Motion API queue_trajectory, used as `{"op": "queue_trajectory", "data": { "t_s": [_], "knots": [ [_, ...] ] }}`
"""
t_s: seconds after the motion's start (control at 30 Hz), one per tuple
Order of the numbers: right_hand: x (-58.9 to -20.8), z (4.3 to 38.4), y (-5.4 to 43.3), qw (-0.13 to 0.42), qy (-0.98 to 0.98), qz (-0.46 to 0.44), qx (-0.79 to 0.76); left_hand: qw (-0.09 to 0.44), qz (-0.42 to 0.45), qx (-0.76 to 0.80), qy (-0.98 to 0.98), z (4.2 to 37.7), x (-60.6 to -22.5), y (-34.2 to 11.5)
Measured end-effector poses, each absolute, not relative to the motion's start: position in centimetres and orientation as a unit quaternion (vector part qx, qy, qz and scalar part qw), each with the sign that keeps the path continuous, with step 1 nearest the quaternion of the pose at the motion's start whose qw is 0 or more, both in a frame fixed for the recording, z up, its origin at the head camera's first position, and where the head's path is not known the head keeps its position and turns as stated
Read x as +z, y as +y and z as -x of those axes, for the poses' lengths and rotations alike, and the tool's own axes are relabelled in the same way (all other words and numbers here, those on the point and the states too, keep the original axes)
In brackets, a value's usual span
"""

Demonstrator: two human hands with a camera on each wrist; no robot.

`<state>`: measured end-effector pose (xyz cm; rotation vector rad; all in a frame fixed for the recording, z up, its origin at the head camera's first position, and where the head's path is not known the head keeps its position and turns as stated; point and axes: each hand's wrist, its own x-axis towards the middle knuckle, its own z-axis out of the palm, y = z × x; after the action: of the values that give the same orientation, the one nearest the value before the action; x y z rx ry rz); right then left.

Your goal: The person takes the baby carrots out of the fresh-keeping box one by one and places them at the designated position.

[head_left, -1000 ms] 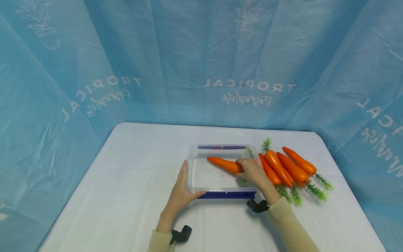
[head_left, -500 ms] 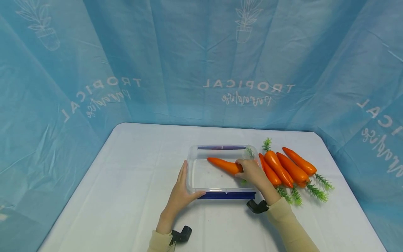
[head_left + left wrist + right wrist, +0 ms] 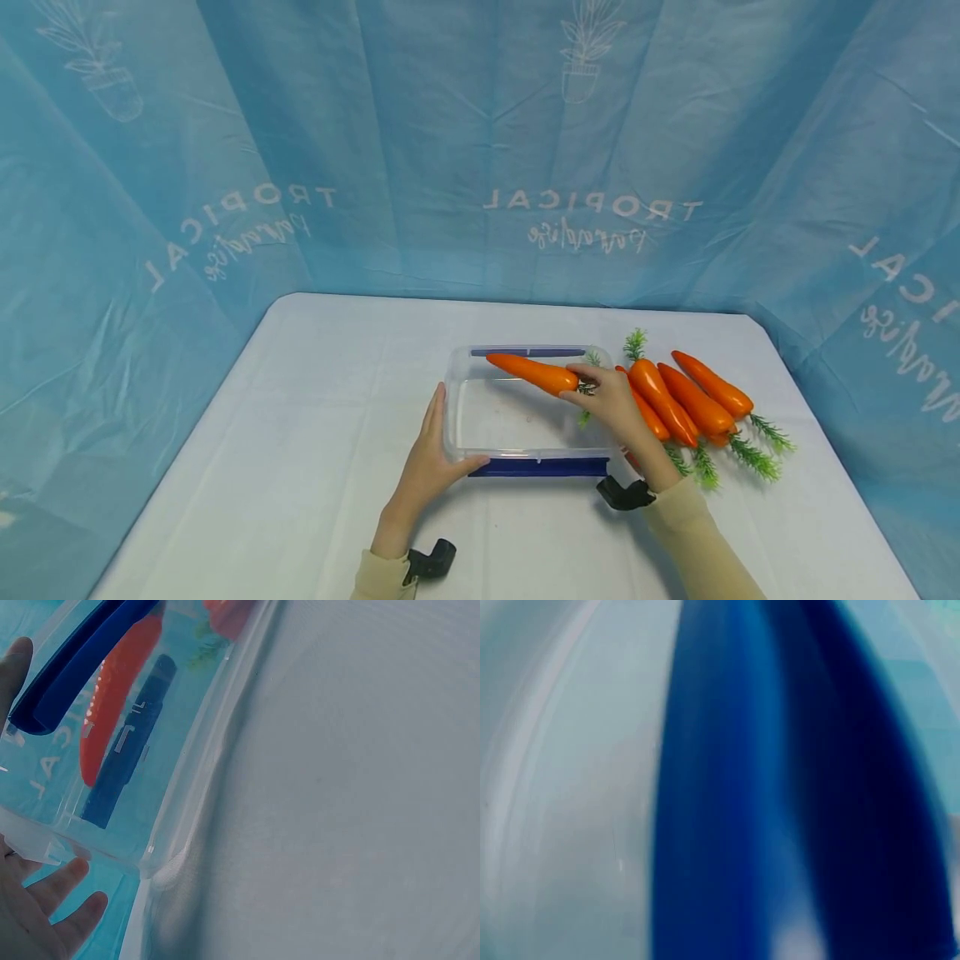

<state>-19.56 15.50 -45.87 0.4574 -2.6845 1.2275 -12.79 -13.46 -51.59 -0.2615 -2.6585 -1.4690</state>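
Observation:
In the head view, my right hand [image 3: 613, 402] pinches an orange carrot [image 3: 531, 374] by its thick, leafy end, thumb and fingers at its green top. The carrot hangs raised over the floor of a clear plastic container [image 3: 486, 453], its tip pointing left. My left hand [image 3: 429, 468] rests against the container's left side, fingers straight along the wall and thumb at the front corner. The left wrist view shows its spread fingers [image 3: 61, 891] beside the clear wall, with the carrot [image 3: 114, 694] seen through it. A blue clasp [image 3: 712, 787] fills the right wrist view, blurred.
Several more carrots [image 3: 693, 400] with green tops lie in a cluster right of the container, partly behind my right arm. White cloth [image 3: 360, 375] covers the table. A blue printed curtain [image 3: 450, 150] surrounds its back and sides.
My right hand has lifted the carrot up off the container floor and slightly away from me. The left hand stays where it was on the container.

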Motion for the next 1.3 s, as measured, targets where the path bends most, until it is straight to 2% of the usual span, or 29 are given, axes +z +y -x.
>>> {"op": "queue_trajectory", "data": {
  "t_s": [0.1, 0.33, 0.57, 0.8, 1.3],
  "knots": [
    [-45.7, 19.2, 15.6, 0.115, -0.884, -0.141, 0.431, 0.053, 0.092, -0.48, -0.871, 12.8, -51.6, -13.5],
    [-44.0, 17.9, 15.9, 0.13, -0.865, -0.117, 0.469, 0.051, 0.089, -0.484, -0.869, 12.7, -51.6, -13.5],
    [-42.7, 16.5, 17.2, 0.174, -0.849, -0.088, 0.492, 0.05, 0.089, -0.487, -0.867, 12.6, -51.3, -13.5],
    [-42.8, 15.9, 19.3, 0.227, -0.842, -0.043, 0.488, 0.047, 0.091, -0.491, -0.865, 12.6, -51.3, -13.5],
    [-43.9, 14.2, 23.0, 0.271, -0.828, 0.039, 0.49, 0.061, 0.102, -0.478, -0.87, 13.1, -52.0, -13.5]
  ]
}}
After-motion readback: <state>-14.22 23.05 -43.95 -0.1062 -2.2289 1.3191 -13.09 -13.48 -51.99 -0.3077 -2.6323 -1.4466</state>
